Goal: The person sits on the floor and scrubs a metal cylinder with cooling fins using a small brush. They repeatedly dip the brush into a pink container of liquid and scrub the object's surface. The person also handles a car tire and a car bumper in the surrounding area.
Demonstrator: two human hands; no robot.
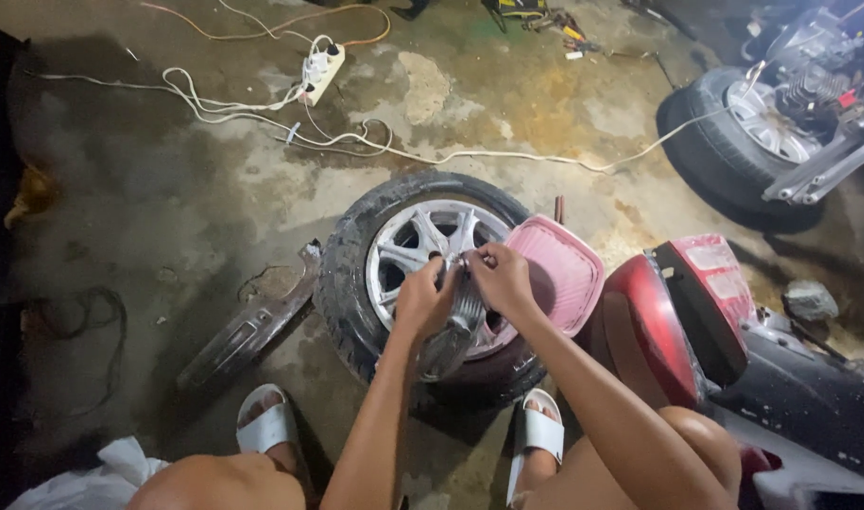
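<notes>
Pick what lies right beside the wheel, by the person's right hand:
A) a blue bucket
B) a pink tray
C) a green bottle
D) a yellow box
B: a pink tray leans on the wheel just past the right hand, while the left hand is over the hub; no bucket, bottle or box lies there.
</notes>
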